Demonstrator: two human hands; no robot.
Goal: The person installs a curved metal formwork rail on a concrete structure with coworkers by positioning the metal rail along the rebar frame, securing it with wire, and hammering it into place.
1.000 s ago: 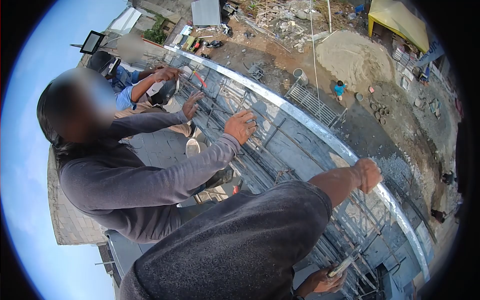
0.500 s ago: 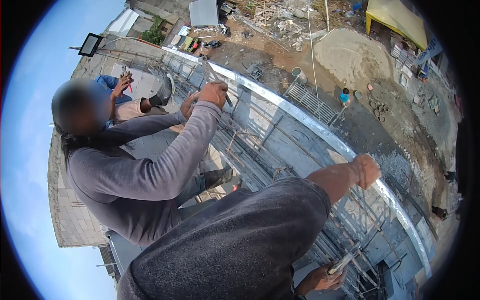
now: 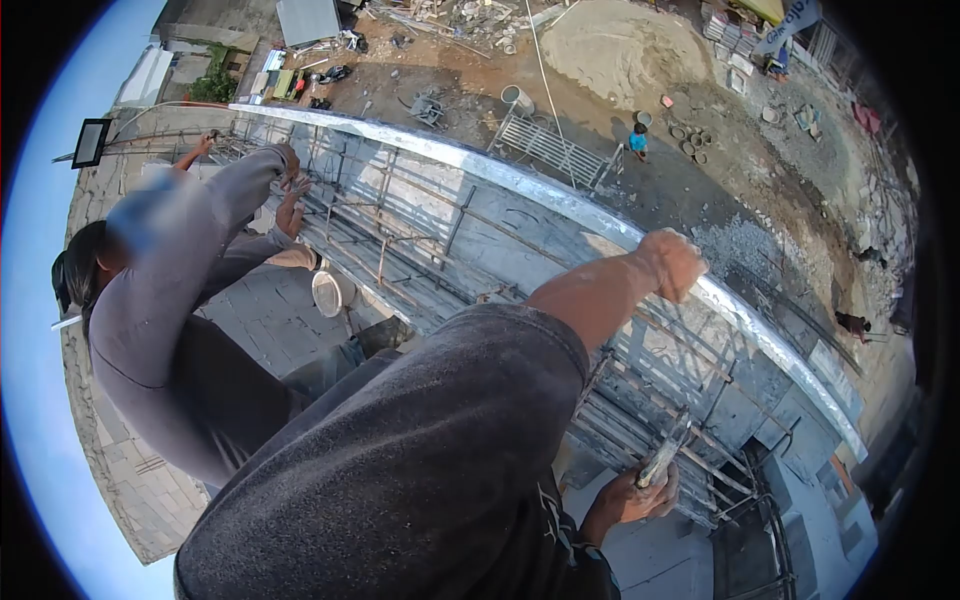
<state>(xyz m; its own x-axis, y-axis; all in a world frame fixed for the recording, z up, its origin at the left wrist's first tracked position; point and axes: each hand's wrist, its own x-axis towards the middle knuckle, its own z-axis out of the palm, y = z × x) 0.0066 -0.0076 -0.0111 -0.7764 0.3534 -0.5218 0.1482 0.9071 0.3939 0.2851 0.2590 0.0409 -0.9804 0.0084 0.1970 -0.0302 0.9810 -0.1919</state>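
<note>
My left hand [image 3: 675, 265] is closed at the pale metal edge strip [image 3: 540, 183]; the exact contact under my fingers is hidden. Lower in the view, my right hand [image 3: 645, 492] has its fingers wrapped round a narrow, mortar-stained hand tool [image 3: 665, 452], possibly a trowel. The tool points up and slightly right, over thin bars [image 3: 640, 415] beside grey panels. My dark, dusty sleeve [image 3: 430, 410] fills the lower middle and hides part of the bars.
To the left, a co-worker in a grey long-sleeved top [image 3: 150, 330] reaches over the bars. A bucket [image 3: 332, 292] stands below those arms. Beyond the strip, far below, lie a sand heap [image 3: 620, 55], a metal rack [image 3: 550, 150] and a person in blue [image 3: 638, 140].
The view has turned, shifting the scene left. The co-worker's raised arm has moved away from me, and the person in blue on the ground has moved. My two hands keep their grips.
</note>
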